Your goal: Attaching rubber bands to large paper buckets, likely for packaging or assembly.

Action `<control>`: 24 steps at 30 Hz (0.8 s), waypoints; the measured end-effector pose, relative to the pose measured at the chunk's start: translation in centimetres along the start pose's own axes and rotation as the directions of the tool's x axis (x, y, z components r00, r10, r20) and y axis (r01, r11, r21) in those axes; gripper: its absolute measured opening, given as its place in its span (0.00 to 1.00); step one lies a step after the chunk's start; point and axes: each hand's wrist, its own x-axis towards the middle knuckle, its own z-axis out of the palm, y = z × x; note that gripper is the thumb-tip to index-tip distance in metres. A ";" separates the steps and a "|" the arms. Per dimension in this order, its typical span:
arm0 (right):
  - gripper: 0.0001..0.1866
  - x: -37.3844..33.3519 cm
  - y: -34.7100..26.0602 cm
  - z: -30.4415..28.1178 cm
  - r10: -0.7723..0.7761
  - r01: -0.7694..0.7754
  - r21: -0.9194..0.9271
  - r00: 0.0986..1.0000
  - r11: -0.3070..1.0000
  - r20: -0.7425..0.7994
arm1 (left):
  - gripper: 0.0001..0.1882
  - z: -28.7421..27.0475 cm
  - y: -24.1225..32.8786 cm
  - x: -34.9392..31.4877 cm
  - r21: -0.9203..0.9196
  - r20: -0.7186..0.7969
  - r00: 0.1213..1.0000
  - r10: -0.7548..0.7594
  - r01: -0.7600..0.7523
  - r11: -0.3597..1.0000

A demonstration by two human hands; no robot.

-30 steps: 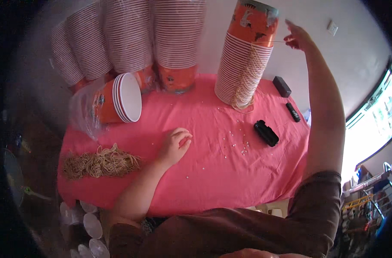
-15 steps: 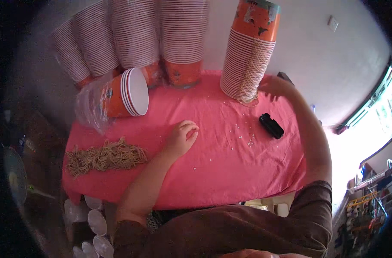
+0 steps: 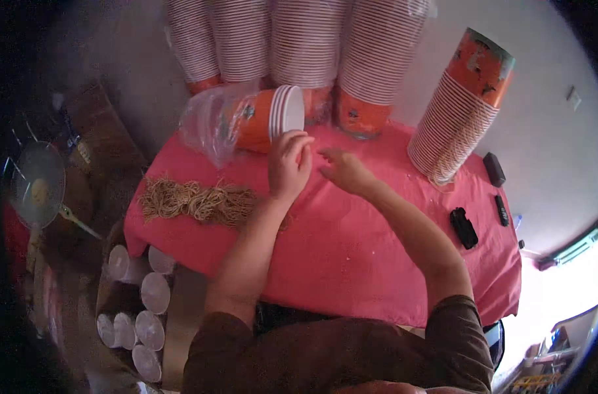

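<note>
My left hand (image 3: 291, 165) is just in front of the white rims of a few nested orange paper buckets (image 3: 256, 121) lying on their side, partly in clear plastic. Its fingers are curled toward the thumb, and what they hold, if anything, is too small to make out. Facing it across a small gap is my right hand (image 3: 346, 172), fingers apart and nothing visible in them. A bundle of tan string (image 3: 200, 202) lies left of my left forearm. At the right stands a tall upside-down stack of buckets (image 3: 453, 118) with strands of string hanging down its side.
Tall plastic-wrapped bucket stacks (image 3: 309, 52) line the back of the pink-covered table (image 3: 338, 276). An open black case (image 3: 464, 228), a small black object (image 3: 502, 211) and a dark block (image 3: 494, 169) lie at the right. White round containers (image 3: 155, 293) and a fan (image 3: 40, 187) stand lower left.
My right hand has left the string-hung stack and come over beside my left hand. The left hand has moved nearer the lying buckets. The view has shifted left.
</note>
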 end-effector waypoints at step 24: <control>0.07 -2.2 -2.2 -3.4 0.030 -0.018 0.268 0.999 0.963 -0.041 | 0.24 -0.5 -4.2 -0.2 0.203 -0.143 0.969 -0.204 0.230 0.952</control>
